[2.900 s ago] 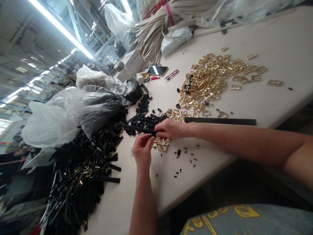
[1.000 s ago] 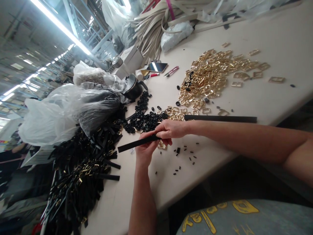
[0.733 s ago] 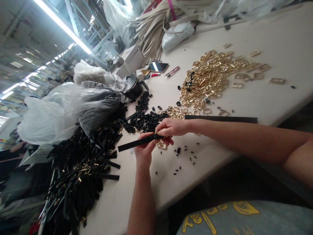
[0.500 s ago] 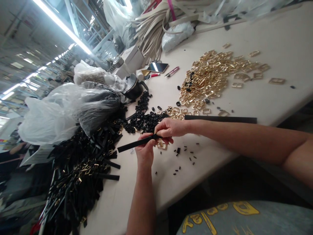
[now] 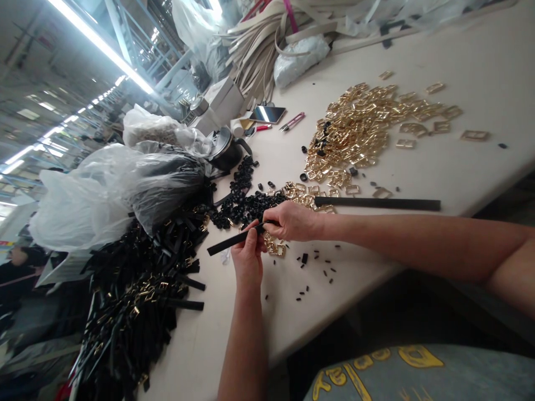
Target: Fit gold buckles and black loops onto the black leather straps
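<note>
A short black strap (image 5: 228,243) runs slantwise through the grip of my left hand (image 5: 248,252), its free end pointing left. My right hand (image 5: 295,220) is closed on the strap's other end, the fingertips meeting those of the left; what lies between them is mostly hidden. Several gold buckles (image 5: 276,247) lie on the table just under the hands. Behind the hands spreads a heap of small black loops (image 5: 251,206). Another black strap (image 5: 380,204) lies flat beyond my right forearm.
A large pile of gold buckles (image 5: 355,133) covers the table's far middle. Black straps with buckles (image 5: 137,295) are heaped at the left, beside clear plastic bags (image 5: 96,189). A dark mug (image 5: 228,149), phone (image 5: 268,114) and pink snips (image 5: 293,121) stand or lie farther back. Small black scraps (image 5: 305,258) dot the near table.
The strap's free end has shifted slightly right and up. My right hand has turned a little, its fingers curling more over the strap, and my left fingers have drawn back from under it.
</note>
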The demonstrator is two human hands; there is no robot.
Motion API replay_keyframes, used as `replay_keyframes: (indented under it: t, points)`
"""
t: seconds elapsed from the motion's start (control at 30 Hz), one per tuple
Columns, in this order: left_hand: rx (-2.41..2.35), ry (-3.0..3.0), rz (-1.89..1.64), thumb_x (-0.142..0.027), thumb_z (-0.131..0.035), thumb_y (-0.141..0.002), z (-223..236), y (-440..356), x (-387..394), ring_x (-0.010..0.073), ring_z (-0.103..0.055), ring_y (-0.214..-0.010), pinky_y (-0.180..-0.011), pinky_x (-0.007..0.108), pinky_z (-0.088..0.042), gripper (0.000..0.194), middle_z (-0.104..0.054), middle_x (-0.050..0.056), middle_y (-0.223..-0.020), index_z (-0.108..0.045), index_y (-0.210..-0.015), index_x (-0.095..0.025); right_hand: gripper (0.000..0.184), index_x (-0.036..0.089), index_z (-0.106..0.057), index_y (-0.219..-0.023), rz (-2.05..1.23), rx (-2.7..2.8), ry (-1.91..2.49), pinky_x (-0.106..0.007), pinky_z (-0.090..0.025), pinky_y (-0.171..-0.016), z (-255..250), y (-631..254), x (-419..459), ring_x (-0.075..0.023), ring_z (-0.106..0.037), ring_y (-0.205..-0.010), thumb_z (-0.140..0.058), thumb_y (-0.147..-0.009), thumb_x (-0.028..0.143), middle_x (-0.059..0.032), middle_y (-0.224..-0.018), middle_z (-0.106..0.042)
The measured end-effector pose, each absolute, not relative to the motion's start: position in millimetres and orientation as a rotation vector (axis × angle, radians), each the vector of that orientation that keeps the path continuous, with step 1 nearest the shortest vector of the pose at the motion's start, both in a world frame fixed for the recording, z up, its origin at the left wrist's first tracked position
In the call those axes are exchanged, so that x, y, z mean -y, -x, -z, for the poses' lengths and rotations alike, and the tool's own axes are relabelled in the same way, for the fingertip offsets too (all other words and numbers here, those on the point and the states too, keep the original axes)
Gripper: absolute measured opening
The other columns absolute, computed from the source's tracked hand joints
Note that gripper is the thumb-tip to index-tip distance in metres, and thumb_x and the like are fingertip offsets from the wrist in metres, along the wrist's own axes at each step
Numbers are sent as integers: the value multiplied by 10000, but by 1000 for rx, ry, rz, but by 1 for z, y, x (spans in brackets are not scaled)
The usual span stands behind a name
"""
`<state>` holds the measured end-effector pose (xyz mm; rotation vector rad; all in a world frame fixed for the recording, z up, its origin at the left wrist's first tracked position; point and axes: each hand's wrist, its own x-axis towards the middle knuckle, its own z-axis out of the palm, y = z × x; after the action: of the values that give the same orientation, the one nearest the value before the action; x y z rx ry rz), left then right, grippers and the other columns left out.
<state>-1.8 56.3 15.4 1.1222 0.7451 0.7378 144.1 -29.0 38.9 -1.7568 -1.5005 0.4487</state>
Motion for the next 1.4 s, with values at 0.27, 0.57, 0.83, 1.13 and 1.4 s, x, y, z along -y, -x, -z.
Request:
replay_keyframes:
  t: [0.27,0.57,0.83,1.13,1.4]
  points:
    - [-728,-1080,-682,-413,-866,-574,-17,-3,-55,35,-455,-422,-412,154,-367,412,-565,-36,-523,-765,-887,-164,164,137,-667,-777,-388,1573,1826,-235,-254,-548,-45,-141,31,-93,-362,-540,-506,-807,145,-4,-627,-583]
    - [-832,-1050,-749,-408,-883,-537,-16,-4,-58,76,-595,-509,-514,188,-491,425,-699,22,-668,-746,-840,-144,145,140,-608,-684,-440,1482,1784,-225,-243,-545,-46,-139,32,-75,-344,-528,-529,-805,134,30,-564,-495]
    - [-859,-1149,-796,-404,-866,-562,-12,-4,-56,119,-641,-524,-563,244,-529,402,-722,45,-679,-731,-804,-113,161,159,-591,-673,-372,1475,1889,-249,-204,-531,-38,-135,29,-87,-285,-513,-521,-816,183,22,-554,-473]
    - [-865,-1029,-720,-452,-853,-569,-15,-3,-60,106,-628,-497,-524,216,-528,441,-701,43,-633,-695,-783,-99,286,134,-608,-883,-861,1292,1530,-203,-407,-509,-36,-142,30,-100,-564,-504,-411,-956,327,-12,-636,-628]
    - [-843,-907,-745,-435,-839,-604,-27,2,-68,103,-618,-493,-527,219,-512,418,-695,43,-629,-663,-782,-101,461,141,-582,-1151,-879,1167,1462,-238,-498,-507,-29,-151,26,-141,-649,-552,-422,-945,522,-49,-764,-689]
